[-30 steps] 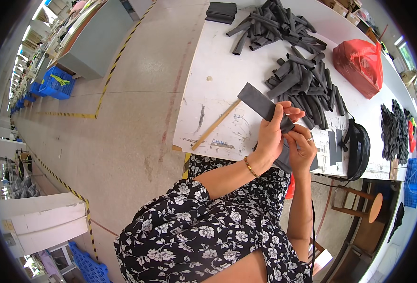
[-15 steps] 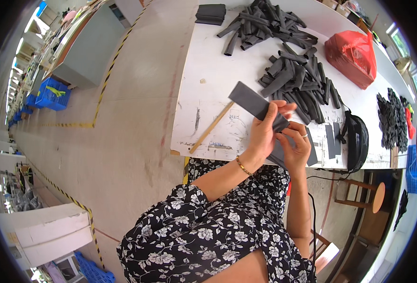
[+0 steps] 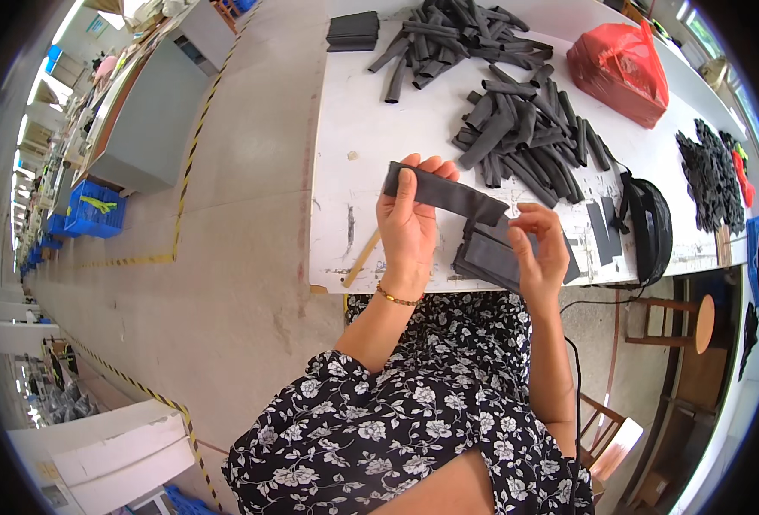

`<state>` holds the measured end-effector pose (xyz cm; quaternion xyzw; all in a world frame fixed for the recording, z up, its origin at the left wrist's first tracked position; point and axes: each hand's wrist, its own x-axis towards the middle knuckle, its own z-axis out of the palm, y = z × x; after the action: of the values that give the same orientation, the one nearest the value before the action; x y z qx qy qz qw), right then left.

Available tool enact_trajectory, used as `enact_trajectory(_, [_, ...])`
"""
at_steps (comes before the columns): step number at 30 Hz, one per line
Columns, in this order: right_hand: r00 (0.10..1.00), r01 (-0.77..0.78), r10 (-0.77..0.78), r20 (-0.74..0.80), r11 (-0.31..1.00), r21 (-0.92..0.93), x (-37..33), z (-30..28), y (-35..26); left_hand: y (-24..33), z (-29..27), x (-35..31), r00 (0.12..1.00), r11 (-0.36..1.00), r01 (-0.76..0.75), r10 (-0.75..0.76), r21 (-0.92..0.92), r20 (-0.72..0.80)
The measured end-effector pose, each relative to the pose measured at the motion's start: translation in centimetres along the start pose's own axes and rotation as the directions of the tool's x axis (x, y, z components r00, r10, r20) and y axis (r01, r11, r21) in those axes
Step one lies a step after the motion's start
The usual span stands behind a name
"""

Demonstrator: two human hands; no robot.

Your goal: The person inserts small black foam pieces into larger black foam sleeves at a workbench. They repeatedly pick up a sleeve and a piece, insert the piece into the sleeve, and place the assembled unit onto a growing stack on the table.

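Observation:
My left hand (image 3: 409, 227) pinches one end of a dark grey strip of fabric (image 3: 450, 196), thumb on top and fingers behind. The strip stretches rightward above the table, its far end slightly curled. Close to that end is my right hand (image 3: 544, 256), thumb and fingers apart and bent, with nothing visible between them. Beneath the strip, at the front of the white table (image 3: 345, 189), lies a stack of flat dark grey pieces (image 3: 491, 259), partly covered by my right hand. A thin wooden stick (image 3: 362, 259) rests left of the stack, partly behind my left hand.
Two heaps of rolled dark tubes (image 3: 517, 129) spread across the table, with a neat dark stack (image 3: 352, 32) at the far left. A red plastic bag (image 3: 620, 73), a black pouch (image 3: 650, 232) and a dark pile (image 3: 707, 176) are on the right. A wooden stool (image 3: 704, 324) stands below.
My left hand has moved left, carrying the strip by its outer end. My right hand has come off the strip and its fingers have spread. The view has shifted slightly.

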<state>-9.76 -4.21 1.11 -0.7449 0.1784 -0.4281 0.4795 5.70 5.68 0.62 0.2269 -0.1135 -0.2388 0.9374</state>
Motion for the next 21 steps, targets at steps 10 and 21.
enact_trajectory(10, [0.951, -0.307, 0.309, -0.011, 0.948, 0.079, 1.2, 0.7, 0.1, -0.7, 0.5, -0.4, 0.999, 1.0, 0.018, -0.019, 0.021, 0.04])
enact_trajectory(21, [0.869, -0.489, 0.452, 0.204, 0.849, 0.199, 0.6, 0.7, 0.3, -1.7, 0.9, 0.2, 0.994, 0.996, 0.084, -0.082, 0.019, -0.072])
